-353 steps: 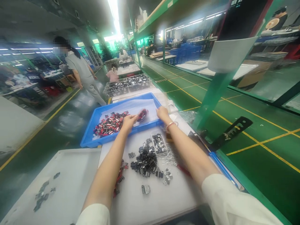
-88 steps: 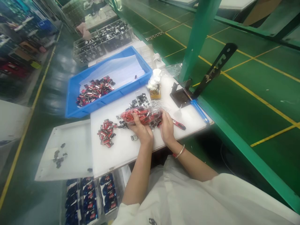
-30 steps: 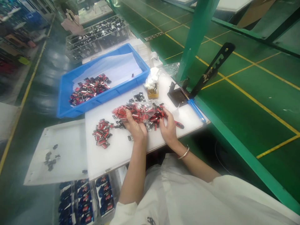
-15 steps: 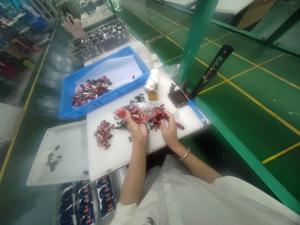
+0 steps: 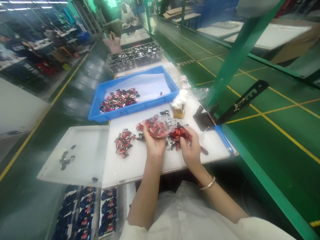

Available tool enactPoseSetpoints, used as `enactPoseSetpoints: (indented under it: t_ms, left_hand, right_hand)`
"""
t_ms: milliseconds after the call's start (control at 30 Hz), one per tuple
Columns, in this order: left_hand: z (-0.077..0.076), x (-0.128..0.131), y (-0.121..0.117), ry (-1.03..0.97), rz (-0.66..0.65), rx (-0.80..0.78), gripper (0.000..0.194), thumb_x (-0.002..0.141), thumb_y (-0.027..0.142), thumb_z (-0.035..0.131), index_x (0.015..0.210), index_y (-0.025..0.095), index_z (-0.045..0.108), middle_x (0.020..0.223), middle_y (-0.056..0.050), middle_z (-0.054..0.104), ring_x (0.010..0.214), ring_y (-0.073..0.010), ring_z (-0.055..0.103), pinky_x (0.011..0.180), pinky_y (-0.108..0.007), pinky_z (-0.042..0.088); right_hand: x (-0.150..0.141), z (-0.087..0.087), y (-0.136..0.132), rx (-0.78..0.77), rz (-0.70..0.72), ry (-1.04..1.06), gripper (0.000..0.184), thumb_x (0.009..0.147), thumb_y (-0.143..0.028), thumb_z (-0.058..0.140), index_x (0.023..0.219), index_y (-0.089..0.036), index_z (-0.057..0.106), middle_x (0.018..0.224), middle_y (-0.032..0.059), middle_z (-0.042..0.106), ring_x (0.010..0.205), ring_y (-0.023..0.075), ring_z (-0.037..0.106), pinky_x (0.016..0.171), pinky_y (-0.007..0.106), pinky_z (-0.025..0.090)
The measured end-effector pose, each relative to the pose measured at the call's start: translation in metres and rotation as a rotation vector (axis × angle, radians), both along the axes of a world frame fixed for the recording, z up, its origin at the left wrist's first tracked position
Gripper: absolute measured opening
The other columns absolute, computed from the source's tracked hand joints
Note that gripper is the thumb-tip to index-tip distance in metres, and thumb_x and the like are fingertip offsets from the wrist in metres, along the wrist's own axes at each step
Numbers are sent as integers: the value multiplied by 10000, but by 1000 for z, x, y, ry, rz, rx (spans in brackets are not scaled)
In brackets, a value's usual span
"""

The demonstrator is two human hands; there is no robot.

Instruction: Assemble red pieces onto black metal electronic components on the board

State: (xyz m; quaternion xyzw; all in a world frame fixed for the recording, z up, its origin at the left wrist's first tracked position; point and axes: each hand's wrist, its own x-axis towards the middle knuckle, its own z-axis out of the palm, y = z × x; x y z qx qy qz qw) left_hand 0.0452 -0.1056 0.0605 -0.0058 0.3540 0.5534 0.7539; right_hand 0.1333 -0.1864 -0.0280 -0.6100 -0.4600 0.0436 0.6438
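Note:
My left hand (image 5: 155, 146) is closed around a clear plastic bag (image 5: 160, 126) full of small red pieces, tilted above the white tabletop. Beside it, my right hand (image 5: 192, 148) rests at the edge of a loose pile of red pieces (image 5: 178, 134), its thumb and curved fingers apart; the fingertips touch the pile. Small black and metallic parts (image 5: 165, 113) lie behind the bag and partly under it. To the left is a separate heap of red-and-black pieces (image 5: 123, 143). A red-and-black handled tool (image 5: 204, 150) lies just right of my right hand.
A blue tray (image 5: 135, 112) with more red-and-black pieces stands at the back. A yellow box (image 5: 179, 111), a black metal fixture (image 5: 203, 120) and a blue pen-like tool (image 5: 223, 139) are farther right. A green post (image 5: 232, 63) rises beyond the table (image 5: 140, 168).
My view has tilted up and shifted. The bag now looks rounder and sits apart from the red pile, which is more exposed. My right hand stays at the pile.

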Motion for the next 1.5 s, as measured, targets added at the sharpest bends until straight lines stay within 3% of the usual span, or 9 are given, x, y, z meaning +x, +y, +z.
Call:
enactPoseSetpoints:
  t_ms: [200, 367, 667, 833, 967, 1133, 1333, 1400, 1500]
  left_hand:
    - [2, -12, -6, -56, -3, 3, 399, 984, 462, 437, 920, 160, 691, 838, -49, 708, 758, -151, 666, 747, -262, 554]
    - [1, -30, -2, -164, -1, 32, 363, 989, 411, 447, 876, 149, 671, 784, -46, 691, 709, -136, 651, 664, -236, 554]
    - [-1, -73, -11, -122, -213, -26, 478, 955, 561, 452, 965, 116, 628, 902, -139, 691, 807, -199, 696, 702, -324, 601]
    - [-32, -110, -33, 196, -148, 119, 303, 908, 414, 604, 1023, 137, 648, 904, -93, 702, 770, -158, 691, 709, -263, 560]
    - [-69, -136, -44, 766, 149, 351, 455, 773, 445, 740, 1124, 177, 628, 919, -67, 708, 870, -176, 690, 809, -285, 541]
    - [-103, -148, -53, 1232, 169, 474, 459, 845, 516, 606, 1142, 168, 634, 909, -94, 725, 855, -213, 703, 837, -368, 561]
    - [-122, -154, -52, 1438, 33, 680, 333, 905, 400, 529, 1130, 185, 647, 905, -92, 756, 821, -213, 734, 809, -372, 601]
    - [-125, -158, -51, 1460, -16, 729, 319, 902, 369, 539, 1134, 181, 650, 904, -90, 763, 811, -209, 742, 794, -357, 611]
    - [-128, -162, -52, 1495, 2, 728, 320, 920, 356, 519, 1143, 172, 656, 910, -95, 765, 819, -209, 748, 793, -353, 616]
  right_hand:
    - [5, 49, 26, -34, 349, -292, 485, 892, -515, 631, 1326, -303, 589, 1426, 111, 529, 1333, 301, 506, 1077, 513, 474]
    - [0, 77, 52, -58, 520, -371, 204, 942, -403, 593, 964, -289, 761, 1011, 44, 726, 965, 212, 690, 848, 360, 575]
    - [-16, 147, 149, -176, 515, -323, 98, 819, -259, 699, 814, -195, 773, 769, 12, 759, 726, 179, 672, 715, 301, 509]
    - [-6, 174, 216, -246, 356, -478, 110, 830, -240, 690, 811, -170, 772, 771, 28, 764, 732, 184, 675, 709, 293, 492]
    - [14, 177, 250, -394, 250, -694, 173, 879, -233, 626, 940, -172, 777, 905, 60, 784, 853, 205, 700, 779, 301, 505]
    - [44, 157, 263, -540, 286, -812, 190, 832, -115, 606, 864, -157, 788, 909, 100, 786, 896, 229, 706, 811, 294, 502]
    - [69, 139, 253, -846, 476, -904, 109, 742, -134, 709, 663, -183, 767, 732, 42, 766, 719, 179, 681, 692, 241, 505]
    - [74, 144, 252, -920, 529, -899, 85, 775, -250, 728, 731, -201, 782, 753, 20, 769, 712, 168, 677, 654, 227, 502]
    - [80, 156, 261, -948, 500, -881, 303, 923, -413, 578, 923, -186, 780, 911, 46, 779, 806, 173, 693, 692, 233, 510]
